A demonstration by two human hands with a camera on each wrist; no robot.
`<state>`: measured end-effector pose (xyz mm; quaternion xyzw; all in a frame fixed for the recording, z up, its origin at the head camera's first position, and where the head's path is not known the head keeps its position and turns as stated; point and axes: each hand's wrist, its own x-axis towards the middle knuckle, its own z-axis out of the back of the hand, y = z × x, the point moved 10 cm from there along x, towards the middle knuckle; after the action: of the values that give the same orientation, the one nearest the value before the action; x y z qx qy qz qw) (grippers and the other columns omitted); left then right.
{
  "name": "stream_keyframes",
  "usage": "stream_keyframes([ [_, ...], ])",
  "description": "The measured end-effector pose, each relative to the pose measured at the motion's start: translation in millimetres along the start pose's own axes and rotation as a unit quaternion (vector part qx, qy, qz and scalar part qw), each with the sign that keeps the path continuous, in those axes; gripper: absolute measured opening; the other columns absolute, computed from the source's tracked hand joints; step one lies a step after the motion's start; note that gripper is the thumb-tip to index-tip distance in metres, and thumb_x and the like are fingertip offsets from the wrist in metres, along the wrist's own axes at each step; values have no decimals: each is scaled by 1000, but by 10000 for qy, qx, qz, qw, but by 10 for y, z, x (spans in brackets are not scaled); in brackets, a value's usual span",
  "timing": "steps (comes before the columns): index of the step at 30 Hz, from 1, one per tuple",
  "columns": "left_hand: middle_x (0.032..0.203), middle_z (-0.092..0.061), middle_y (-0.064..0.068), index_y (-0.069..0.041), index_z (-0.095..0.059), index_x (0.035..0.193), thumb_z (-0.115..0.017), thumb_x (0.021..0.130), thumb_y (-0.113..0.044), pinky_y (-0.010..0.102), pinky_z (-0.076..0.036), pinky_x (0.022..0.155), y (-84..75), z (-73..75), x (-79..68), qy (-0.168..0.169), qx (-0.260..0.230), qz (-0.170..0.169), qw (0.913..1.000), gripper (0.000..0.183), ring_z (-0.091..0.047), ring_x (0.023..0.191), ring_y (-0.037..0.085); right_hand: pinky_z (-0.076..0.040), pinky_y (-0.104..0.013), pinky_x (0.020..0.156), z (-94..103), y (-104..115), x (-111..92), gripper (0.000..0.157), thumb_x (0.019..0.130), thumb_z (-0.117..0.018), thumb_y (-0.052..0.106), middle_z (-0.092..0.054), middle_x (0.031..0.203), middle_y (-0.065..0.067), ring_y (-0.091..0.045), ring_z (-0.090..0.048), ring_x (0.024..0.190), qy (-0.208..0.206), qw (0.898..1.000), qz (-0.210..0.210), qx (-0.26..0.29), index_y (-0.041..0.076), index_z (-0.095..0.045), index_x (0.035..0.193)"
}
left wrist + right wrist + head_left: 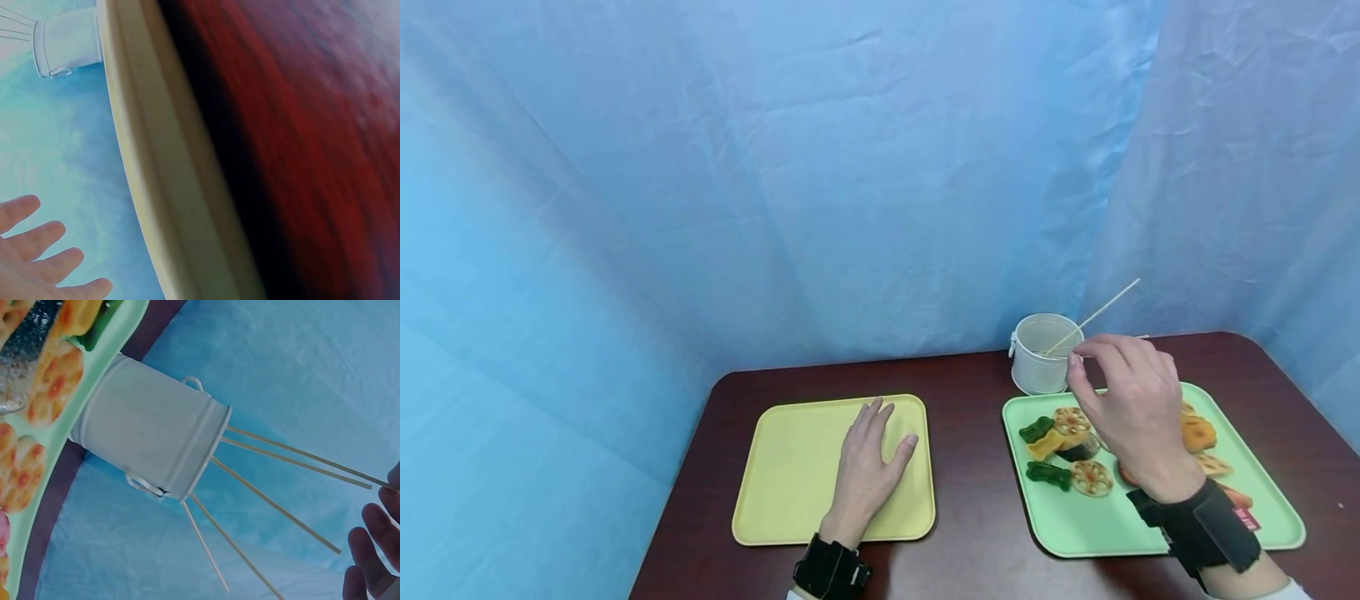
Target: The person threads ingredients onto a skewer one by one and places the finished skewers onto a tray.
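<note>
A white metal bucket (1037, 377) stands behind the green tray, with several thin wooden skewers (281, 503) sticking out of its mouth. My right hand (1131, 404) is beside the bucket's rim. Its thumb and index finger come together at the top end of one skewer; in the right wrist view the fingertips reach that end at the frame's edge, and the thumb is hidden. Fingers spread, my left hand (868, 467) lies over the right part of a yellow tray (790, 475), holding nothing. Whether it touches the tray I cannot tell.
The green tray (1105, 537) carries toy-like food: green peppers (1048, 475), lotus root slices (1092, 478) and fried pieces (1197, 433), partly behind my right arm. Both trays sit on a dark brown table (970, 500). Blue curtains (850, 208) hang behind it.
</note>
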<state>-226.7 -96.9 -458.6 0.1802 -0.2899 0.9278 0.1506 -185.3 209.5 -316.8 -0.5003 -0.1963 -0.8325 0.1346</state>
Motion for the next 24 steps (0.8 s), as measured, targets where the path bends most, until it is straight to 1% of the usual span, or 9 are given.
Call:
stream_keyframes([
  [5, 144, -46, 14, -5, -56, 135, -51, 94, -52, 48, -31, 107, -47, 23, 2, -47, -19, -70, 10000, 62, -38, 134, 33, -36, -53, 67, 106, 52, 62, 26, 85, -60, 22, -66, 92, -17, -38, -56, 88, -293, 9995, 56, 88, -1, -71, 88],
  [10, 144, -46, 13, -5, -56, 135, -51, 94, -52, 47, -31, 107, -48, 24, 8, -50, -78, -52, 9999, 62, -38, 134, 33, -35, -54, 66, 252, 118, 139, 29, 87, -60, 24, -66, 89, -18, -39, -57, 86, -648, 9977, 85, 163, -2, -71, 86],
  [16, 145, -46, 11, -6, -57, 134, -51, 93, -52, 46, -32, 106, -47, 21, 14, -44, -173, 16, 9998, 62, -38, 134, 32, -34, -53, 67, 475, 188, 238, 33, 88, -63, 28, -66, 84, -19, -40, -56, 83, -1152, 9923, -91, 453, -4, -72, 83],
  [19, 146, -44, 10, -7, -57, 134, -50, 94, -53, 47, -33, 106, -49, 18, 20, -63, -262, 62, 9996, 62, -36, 135, 31, -38, -47, 73, 605, 231, 279, 34, 89, -64, 28, -66, 81, -20, -41, -55, 82, -1351, 9887, -244, 597, -5, -72, 83],
  [21, 146, -44, 10, -7, -57, 134, -50, 94, -53, 46, -33, 106, -55, 26, 29, -105, -346, 78, 9993, 61, -35, 136, 30, -40, -41, 78, 700, 273, 302, 34, 89, -65, 28, -66, 77, -21, -40, -55, 78, -1552, 9847, -331, 717, -5, -72, 83],
  [24, 147, -43, 8, -8, -57, 134, -50, 95, -52, 46, -33, 106, -67, 40, 49, -151, -536, 128, 9984, 60, -34, 137, 27, -43, -31, 83, 843, 339, 312, 30, 87, -69, 24, -65, 73, -22, -39, -55, 73, -1984, 9744, -393, 982, -5, -73, 82],
])
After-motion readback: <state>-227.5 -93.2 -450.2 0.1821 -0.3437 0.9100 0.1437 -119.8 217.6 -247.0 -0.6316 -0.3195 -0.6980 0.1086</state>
